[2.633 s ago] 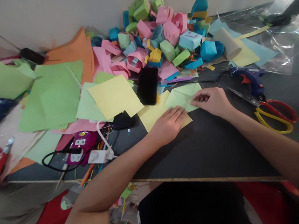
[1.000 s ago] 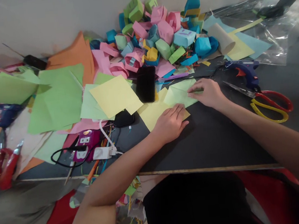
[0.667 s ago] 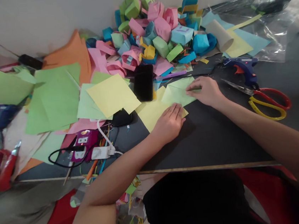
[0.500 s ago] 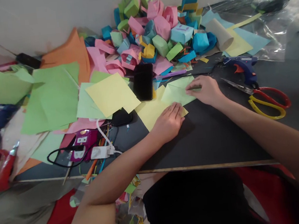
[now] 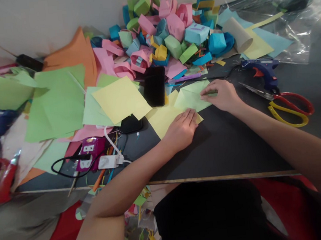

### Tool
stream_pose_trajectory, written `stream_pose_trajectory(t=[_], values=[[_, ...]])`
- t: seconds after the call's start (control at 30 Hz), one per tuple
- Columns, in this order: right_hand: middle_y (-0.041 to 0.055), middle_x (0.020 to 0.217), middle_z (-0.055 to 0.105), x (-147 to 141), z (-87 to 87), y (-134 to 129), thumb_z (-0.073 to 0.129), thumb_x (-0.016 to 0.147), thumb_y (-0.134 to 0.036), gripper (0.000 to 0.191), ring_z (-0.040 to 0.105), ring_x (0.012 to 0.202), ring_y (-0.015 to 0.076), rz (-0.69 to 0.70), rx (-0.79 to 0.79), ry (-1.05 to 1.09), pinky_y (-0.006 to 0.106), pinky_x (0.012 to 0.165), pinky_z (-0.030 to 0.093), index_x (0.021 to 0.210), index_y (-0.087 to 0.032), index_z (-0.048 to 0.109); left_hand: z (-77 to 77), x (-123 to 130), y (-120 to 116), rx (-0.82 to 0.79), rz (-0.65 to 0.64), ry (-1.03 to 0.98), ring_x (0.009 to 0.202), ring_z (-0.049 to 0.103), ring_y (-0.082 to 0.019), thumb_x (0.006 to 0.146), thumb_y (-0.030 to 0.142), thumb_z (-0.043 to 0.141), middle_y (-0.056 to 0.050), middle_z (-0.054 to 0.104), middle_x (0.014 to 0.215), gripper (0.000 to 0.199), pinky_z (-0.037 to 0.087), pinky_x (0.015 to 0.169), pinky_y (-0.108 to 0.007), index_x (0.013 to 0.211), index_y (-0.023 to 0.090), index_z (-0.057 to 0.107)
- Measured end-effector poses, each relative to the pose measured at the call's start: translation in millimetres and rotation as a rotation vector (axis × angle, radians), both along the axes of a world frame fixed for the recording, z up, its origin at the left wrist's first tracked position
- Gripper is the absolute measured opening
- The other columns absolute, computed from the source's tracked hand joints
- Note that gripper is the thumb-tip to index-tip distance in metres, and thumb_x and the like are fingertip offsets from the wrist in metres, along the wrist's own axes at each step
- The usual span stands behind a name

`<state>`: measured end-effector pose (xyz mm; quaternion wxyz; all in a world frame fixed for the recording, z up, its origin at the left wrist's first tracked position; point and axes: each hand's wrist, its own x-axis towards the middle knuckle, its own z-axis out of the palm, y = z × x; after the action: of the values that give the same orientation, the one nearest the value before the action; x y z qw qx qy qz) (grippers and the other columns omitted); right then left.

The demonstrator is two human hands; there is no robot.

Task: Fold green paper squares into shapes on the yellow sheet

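Note:
A pale green paper (image 5: 191, 97) with a crease lies partly over a yellow sheet (image 5: 160, 120) on the dark table. My left hand (image 5: 182, 128) rests flat on the yellow sheet and the lower edge of the green paper, its fingers stretched out side by side. At the right end of the green paper, my right hand (image 5: 223, 95) has its thumb and fingers brought together on the paper's edge. A black phone (image 5: 154, 87) lies just behind the yellow sheet.
Folded paper pieces (image 5: 172, 27) are heaped at the back. Scissors (image 5: 291, 109) and a blue glue gun (image 5: 266, 71) lie to the right. Coloured sheets (image 5: 57, 104), a purple power strip (image 5: 91, 152) and cables are on the left. The table's front edge (image 5: 212, 178) runs before me.
The whole view has shifted very slightly. My hands and the papers keep nearly the same positions relative to each other.

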<state>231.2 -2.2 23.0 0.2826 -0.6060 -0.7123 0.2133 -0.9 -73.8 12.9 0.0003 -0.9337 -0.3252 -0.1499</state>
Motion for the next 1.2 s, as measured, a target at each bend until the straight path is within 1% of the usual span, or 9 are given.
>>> stream_pose_trajectory(t=[0.2,0.4,0.5,0.57,0.67,0.8,0.87,1.07,1.2], values=[[0.0066,0.101,0.079,1,-1.0,1,0.081,0.080,-0.038,0.014,0.073,0.093,0.0284,-0.004,-0.013,-0.004,0.047,0.092,0.053,0.085,-0.025,0.084,5.0,0,1,-0.029,0.001,-0.024,0.135,0.065,-0.031,0.107,0.017,0.040,-0.026,0.068,0.139,0.041,0.058,0.108,-0.045,0.132,-0.001,0.067],[0.0082,0.108,0.078,-1,1.0,-4,0.081,0.080,-0.036,0.017,0.071,0.104,0.0321,-0.020,0.047,0.007,0.052,0.099,0.051,0.094,-0.026,0.082,11.0,1,9,0.024,-0.045,0.092,0.131,0.068,-0.031,0.104,0.011,0.039,-0.027,0.068,0.138,0.041,0.059,0.102,-0.041,0.133,-0.002,0.065],[0.0103,0.136,0.069,-4,6.8,-16,0.083,0.078,-0.046,0.038,0.061,0.129,0.0391,-0.030,0.165,-0.051,0.060,0.112,0.043,0.112,-0.030,0.078,12.9,1,11,0.061,-0.063,0.135,0.130,0.068,-0.032,0.105,0.012,0.038,-0.027,0.068,0.137,0.042,0.060,0.099,-0.040,0.132,-0.003,0.067],[0.0108,0.158,0.053,-7,9.6,-26,0.085,0.074,-0.055,0.061,0.045,0.146,0.0437,-0.033,0.211,-0.127,0.064,0.119,0.034,0.129,-0.032,0.071,13.7,1,10,0.075,-0.053,0.152,0.131,0.068,-0.032,0.106,0.014,0.038,-0.028,0.068,0.138,0.042,0.060,0.098,-0.041,0.132,-0.003,0.066],[0.0117,0.174,0.028,-13,6.8,-38,0.083,0.073,-0.064,0.093,0.022,0.159,0.0480,-0.062,0.209,-0.222,0.068,0.124,0.022,0.154,-0.032,0.049,13.9,4,8,0.100,-0.046,0.167,0.131,0.068,-0.031,0.107,0.017,0.038,-0.027,0.068,0.138,0.043,0.060,0.097,-0.040,0.133,-0.003,0.066],[0.0137,0.179,0.009,-16,-4.9,-43,0.077,0.076,-0.070,0.116,0.006,0.162,0.0498,-0.124,0.181,-0.251,0.075,0.124,0.011,0.168,-0.033,0.017,12.6,5,6,0.098,-0.041,0.156,0.129,0.068,-0.032,0.107,0.017,0.039,-0.029,0.069,0.135,0.043,0.060,0.094,-0.039,0.133,-0.005,0.066],[0.0168,0.179,0.003,-12,-6.9,-42,0.077,0.076,-0.069,0.122,0.001,0.163,0.0502,-0.162,0.151,-0.237,0.077,0.123,0.008,0.169,-0.032,0.007,11.7,5,5,0.087,-0.041,0.145,0.129,0.068,-0.032,0.107,0.016,0.040,-0.029,0.069,0.135,0.043,0.060,0.094,-0.040,0.134,-0.005,0.065],[0.0283,0.175,-0.013,12,5.5,-31,0.089,0.062,-0.070,0.147,-0.011,0.162,0.0507,-0.247,-0.060,-0.193,0.071,0.126,0.001,0.170,-0.022,0.002,9.2,2,6,0.139,-0.064,0.126,0.127,0.070,-0.031,0.108,0.015,0.038,-0.027,0.071,0.133,0.043,0.059,0.093,-0.038,0.132,-0.005,0.066],[0.0231,0.177,-0.013,27,-1.9,-18,0.092,0.057,-0.068,0.150,-0.009,0.161,0.0550,-0.192,-0.111,-0.166,0.075,0.125,0.005,0.171,-0.024,0.005,7.5,1,6,0.172,-0.056,0.131,0.125,0.070,-0.030,0.108,0.016,0.036,-0.026,0.071,0.133,0.044,0.059,0.092,-0.038,0.132,-0.004,0.067]])
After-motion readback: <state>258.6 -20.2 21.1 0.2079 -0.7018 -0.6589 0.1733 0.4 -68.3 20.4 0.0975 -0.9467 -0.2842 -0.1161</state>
